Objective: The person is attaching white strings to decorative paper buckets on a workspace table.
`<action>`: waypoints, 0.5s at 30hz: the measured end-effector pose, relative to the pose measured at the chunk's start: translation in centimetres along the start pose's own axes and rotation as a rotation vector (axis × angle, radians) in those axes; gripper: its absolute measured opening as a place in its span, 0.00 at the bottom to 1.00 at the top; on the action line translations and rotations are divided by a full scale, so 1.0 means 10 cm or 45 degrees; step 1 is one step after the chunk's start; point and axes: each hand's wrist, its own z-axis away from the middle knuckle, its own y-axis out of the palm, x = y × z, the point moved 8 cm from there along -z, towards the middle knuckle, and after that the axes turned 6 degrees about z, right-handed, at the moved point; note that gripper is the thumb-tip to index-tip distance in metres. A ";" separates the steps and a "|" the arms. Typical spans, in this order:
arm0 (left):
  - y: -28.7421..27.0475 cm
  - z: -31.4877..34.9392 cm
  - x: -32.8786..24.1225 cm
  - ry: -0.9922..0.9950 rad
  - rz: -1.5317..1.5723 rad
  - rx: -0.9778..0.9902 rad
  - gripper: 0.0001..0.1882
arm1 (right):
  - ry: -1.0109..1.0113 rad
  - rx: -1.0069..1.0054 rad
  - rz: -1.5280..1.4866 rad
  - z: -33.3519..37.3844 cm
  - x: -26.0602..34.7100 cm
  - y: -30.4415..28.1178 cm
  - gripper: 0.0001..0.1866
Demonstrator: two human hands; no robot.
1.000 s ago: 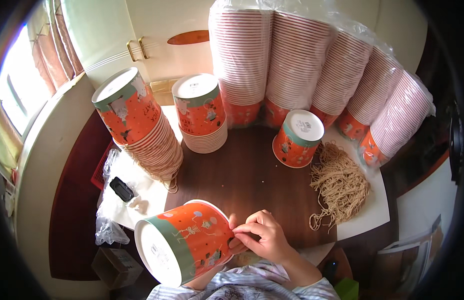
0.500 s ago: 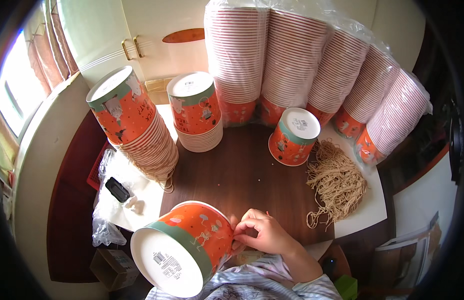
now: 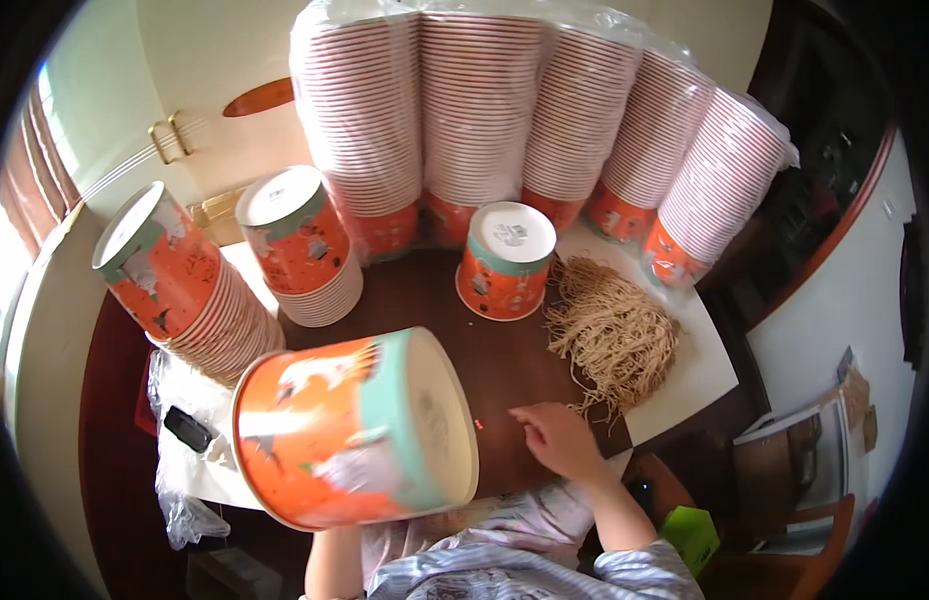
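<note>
Cup (image 3: 354, 430), orange with teal band, tilted sideways, pale base rightward.

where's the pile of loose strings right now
In the head view the pile of tan strings lies on the white sheet at the table's right side, just right of the single upturned orange cup and beyond the right hand.

Daylight floods in from the window (image 3: 24, 240) at left, overexposed; the near paper tub (image 3: 354, 430) is motion-blurred; fisheye edges bend and darken.
</note>
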 end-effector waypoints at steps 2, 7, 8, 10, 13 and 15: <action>-0.02 -0.07 0.11 -0.040 0.014 0.025 0.23 | 0.165 -0.007 0.091 0.16 -0.45 -0.18 0.07; 0.46 -0.01 -0.24 0.013 -0.258 0.219 0.32 | 0.324 0.073 0.306 0.42 -0.98 -0.57 0.05; 0.51 0.00 -0.28 0.002 -0.259 0.223 0.32 | 0.318 0.066 0.315 0.46 -1.06 -0.58 0.05; 0.54 0.02 -0.25 -0.148 -0.699 0.210 0.34 | 0.332 0.072 0.350 0.52 -1.15 -0.62 0.05; 0.62 0.04 -0.17 -0.172 -0.806 0.268 0.33 | 0.228 0.134 0.356 0.54 -1.17 -0.53 0.05; 0.66 0.06 -0.12 -0.205 -0.885 0.302 0.33 | 0.100 0.164 0.478 0.50 -1.09 -0.41 0.06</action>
